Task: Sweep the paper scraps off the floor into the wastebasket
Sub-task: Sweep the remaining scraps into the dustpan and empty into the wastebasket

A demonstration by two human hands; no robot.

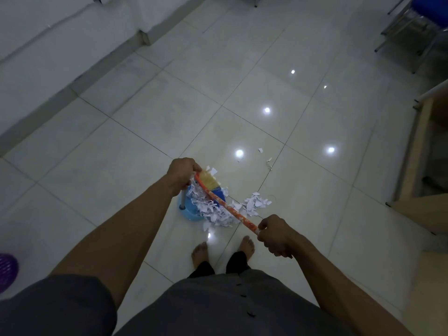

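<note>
Smooth, glossy pale floor tiles [169, 122] bearing bright point reflections; matt white torn paper scraps [208, 207], ragged-edged; smooth blue plastic dustpan [190, 214] with dull grey metal tube handle [183, 195]; glossy orange printed broom shaft [238, 214]; coarse yellow broom bristles [209, 179]; purple perforated plastic wastebasket [7, 269]; matt pale wood cabinet panel [417, 151]; matt grey cloth shorts [218, 311].

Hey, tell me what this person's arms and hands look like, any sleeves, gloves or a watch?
Both arms are bare as far as the picture shows them: no sleeve reaches the left forearm or the right forearm. The left hand and the right hand wear no gloves, and neither wrist shows a watch or band. The picture is too dim to tell about rings.
</note>
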